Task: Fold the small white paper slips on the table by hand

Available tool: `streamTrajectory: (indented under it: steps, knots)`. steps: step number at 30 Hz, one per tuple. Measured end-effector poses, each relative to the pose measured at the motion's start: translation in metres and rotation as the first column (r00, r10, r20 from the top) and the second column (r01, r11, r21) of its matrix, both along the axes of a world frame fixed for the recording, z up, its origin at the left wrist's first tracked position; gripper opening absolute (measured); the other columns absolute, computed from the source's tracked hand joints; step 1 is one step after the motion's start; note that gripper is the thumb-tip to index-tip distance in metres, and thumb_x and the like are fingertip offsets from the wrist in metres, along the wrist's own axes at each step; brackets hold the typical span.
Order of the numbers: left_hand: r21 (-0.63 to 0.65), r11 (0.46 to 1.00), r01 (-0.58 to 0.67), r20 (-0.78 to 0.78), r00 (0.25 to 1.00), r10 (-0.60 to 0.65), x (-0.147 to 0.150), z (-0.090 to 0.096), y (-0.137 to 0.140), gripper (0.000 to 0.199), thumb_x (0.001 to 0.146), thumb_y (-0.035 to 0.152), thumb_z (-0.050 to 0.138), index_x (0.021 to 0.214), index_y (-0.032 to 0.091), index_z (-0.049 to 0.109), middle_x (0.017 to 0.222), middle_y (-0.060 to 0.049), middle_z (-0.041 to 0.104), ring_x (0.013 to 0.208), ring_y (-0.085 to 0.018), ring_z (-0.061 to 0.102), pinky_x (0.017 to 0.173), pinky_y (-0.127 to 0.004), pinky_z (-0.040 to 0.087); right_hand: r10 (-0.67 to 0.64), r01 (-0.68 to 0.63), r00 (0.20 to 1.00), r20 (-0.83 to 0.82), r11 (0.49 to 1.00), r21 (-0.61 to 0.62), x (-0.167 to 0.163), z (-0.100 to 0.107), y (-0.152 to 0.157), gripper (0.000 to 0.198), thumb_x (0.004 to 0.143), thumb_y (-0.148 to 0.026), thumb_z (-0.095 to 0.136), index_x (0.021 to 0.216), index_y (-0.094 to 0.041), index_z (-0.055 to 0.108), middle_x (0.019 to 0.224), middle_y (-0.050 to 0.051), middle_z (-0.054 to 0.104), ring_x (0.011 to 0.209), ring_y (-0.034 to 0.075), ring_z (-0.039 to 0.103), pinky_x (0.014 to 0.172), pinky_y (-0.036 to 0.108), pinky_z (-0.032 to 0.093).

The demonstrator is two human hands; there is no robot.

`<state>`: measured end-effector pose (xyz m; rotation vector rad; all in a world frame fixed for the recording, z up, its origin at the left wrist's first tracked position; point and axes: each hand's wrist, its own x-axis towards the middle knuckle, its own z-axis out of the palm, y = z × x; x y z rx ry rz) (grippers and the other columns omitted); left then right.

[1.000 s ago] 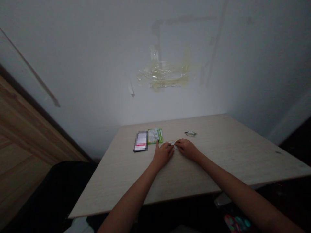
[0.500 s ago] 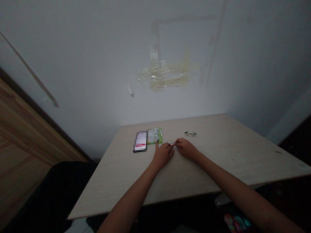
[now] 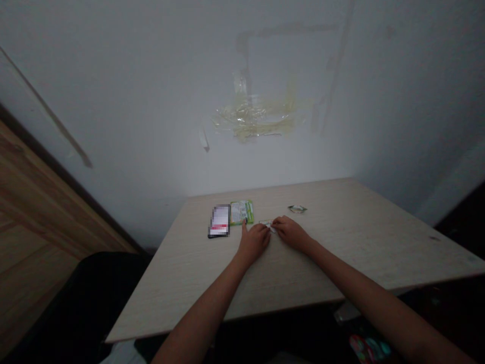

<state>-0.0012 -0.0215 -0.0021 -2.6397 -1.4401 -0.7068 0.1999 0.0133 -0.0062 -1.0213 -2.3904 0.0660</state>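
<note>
Both hands meet over a small, flat, whitish paper-like piece (image 3: 266,222) on the table, partly covered by the fingers. My left hand (image 3: 254,241) has its fingers closed on the near left side of this piece, while its thumb sticks out toward a green and white printed packet (image 3: 241,212). From the right, my right hand (image 3: 291,232) pinches the piece's right edge with fingertips and thumb. What exactly the piece is cannot be made out. Left of the packet lies a phone (image 3: 220,221) with its screen lit and blurred.
A small crumpled foil-like scrap (image 3: 297,209) lies on the pale wooden table (image 3: 189,283) beyond my right hand. Behind the table rises a grey wall (image 3: 151,101) with clear tape stuck to it. A wooden panel (image 3: 34,227) is at the left.
Hardly anything differs. My left hand has shifted very slightly to the left; the right hand, packet, phone and scrap stay where they were.
</note>
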Motion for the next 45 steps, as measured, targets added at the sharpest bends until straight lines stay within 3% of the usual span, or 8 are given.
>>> streamTrajectory:
  steps: [12,39,45]
  knots:
    - [-0.013,0.999,0.041,-0.034,0.999,-0.042,-0.0020,0.0044,0.0012,0.026,0.097,0.027,0.043,0.115,0.027,0.062,0.116,-0.003,0.069,0.110,-0.019,0.061,0.117,-0.062,0.006,0.001,-0.001,1.000,-0.012,1.000,-0.031,0.0050,-0.0008,-0.0030,0.029,0.092,-0.014,0.050,0.112,-0.016,0.071,0.109,0.010,0.070,0.101,0.021,0.060,0.094,0.035,0.048]
    - [-0.013,1.000,-0.017,-0.035,0.999,0.017,-0.0007,0.0023,0.0009,0.026,0.097,0.030,0.044,0.113,0.029,0.064,0.114,-0.003,0.069,0.112,-0.021,0.060,0.114,-0.063,0.014,0.042,-0.042,0.999,-0.010,0.998,-0.048,0.0080,-0.0002,-0.0042,0.035,0.091,-0.013,0.050,0.120,-0.021,0.068,0.122,0.008,0.069,0.106,0.021,0.062,0.095,0.040,0.050]
    - [0.000,1.000,-0.018,-0.029,0.999,0.018,-0.0011,0.0030,-0.0005,0.025,0.097,0.031,0.045,0.113,0.030,0.064,0.115,-0.002,0.069,0.112,-0.021,0.060,0.115,-0.062,0.013,-0.031,0.024,0.994,-0.100,0.998,-0.064,0.0100,-0.0017,-0.0048,0.034,0.091,-0.015,0.048,0.118,-0.021,0.069,0.119,0.008,0.071,0.108,0.020,0.065,0.098,0.039,0.050]
